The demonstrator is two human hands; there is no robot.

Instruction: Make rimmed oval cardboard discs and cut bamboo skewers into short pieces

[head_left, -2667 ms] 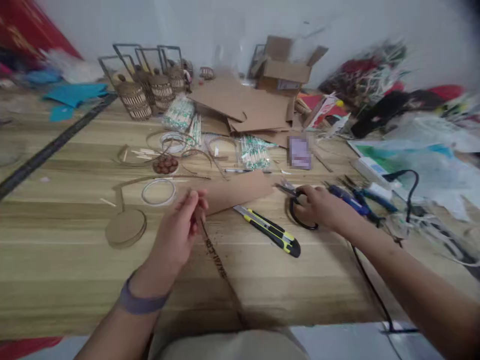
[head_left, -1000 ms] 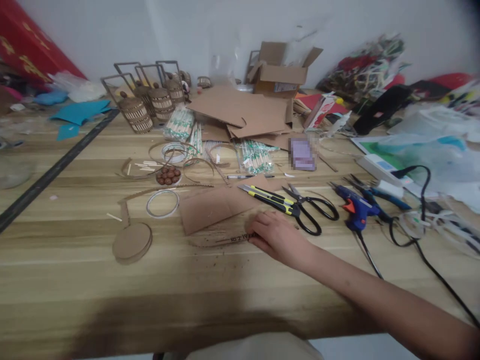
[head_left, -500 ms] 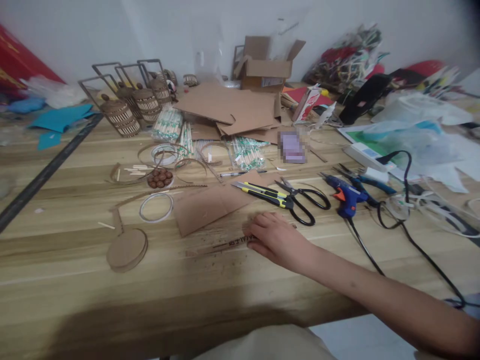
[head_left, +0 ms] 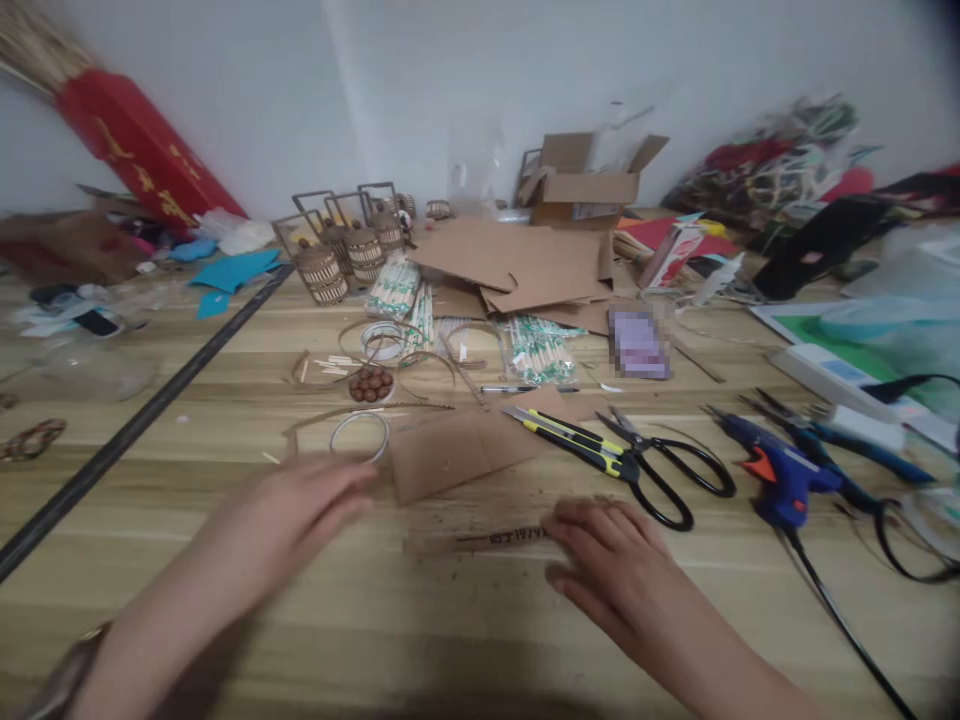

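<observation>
My right hand (head_left: 611, 562) lies flat on the wooden table (head_left: 465, 640), its fingertips pressing the right end of a narrow printed cardboard strip (head_left: 484, 539). My left hand (head_left: 289, 515) reaches in from the lower left, blurred, fingers apart, holding nothing. It covers the spot where a round cardboard disc lay. A flat cardboard piece (head_left: 469, 450) sits just beyond the strip, with a white tape ring (head_left: 360, 434) to its left.
A yellow-black utility knife (head_left: 562, 438), black scissors (head_left: 660, 470) and a blue glue gun (head_left: 776, 465) with its cable lie right of the hands. Beads in a dish (head_left: 370, 384), stick packs, woven baskets (head_left: 341, 255), cardboard sheets and an open box (head_left: 585, 185) fill the back.
My left hand has come into view from the lower left, over the disc. The right hand stays on the strip's end. The view has tilted up and shifted.
</observation>
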